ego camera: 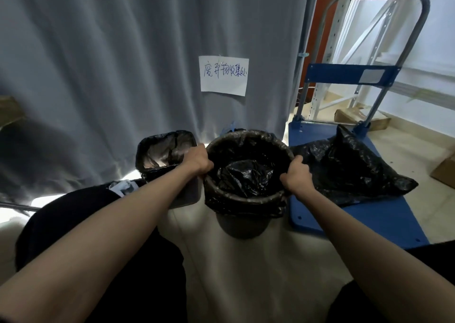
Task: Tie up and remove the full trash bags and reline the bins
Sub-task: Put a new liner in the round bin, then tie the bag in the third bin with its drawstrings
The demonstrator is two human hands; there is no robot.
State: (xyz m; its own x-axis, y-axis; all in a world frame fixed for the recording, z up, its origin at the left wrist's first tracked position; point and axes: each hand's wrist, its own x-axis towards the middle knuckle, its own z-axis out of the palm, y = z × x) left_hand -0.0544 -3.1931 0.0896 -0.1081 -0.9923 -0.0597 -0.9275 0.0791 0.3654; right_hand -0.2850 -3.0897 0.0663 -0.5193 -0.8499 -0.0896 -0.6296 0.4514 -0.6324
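Note:
A round grey bin (242,226) stands on the floor in front of me, lined with a black bag (246,172) folded over its rim. My left hand (197,159) grips the bag's edge at the rim's left side. My right hand (296,175) grips the edge at the right side. To the left stands a square bin (184,194) with its own black liner (162,150). A tied full black trash bag (354,165) lies on the blue cart to the right.
The blue platform cart (384,214) with a metal handle (418,7) sits close on the right. A grey curtain (123,64) with a handwritten paper sign (223,75) hangs behind the bins. Cardboard boxes (445,170) lie at the far right. My dark-clothed knees flank the pale floor.

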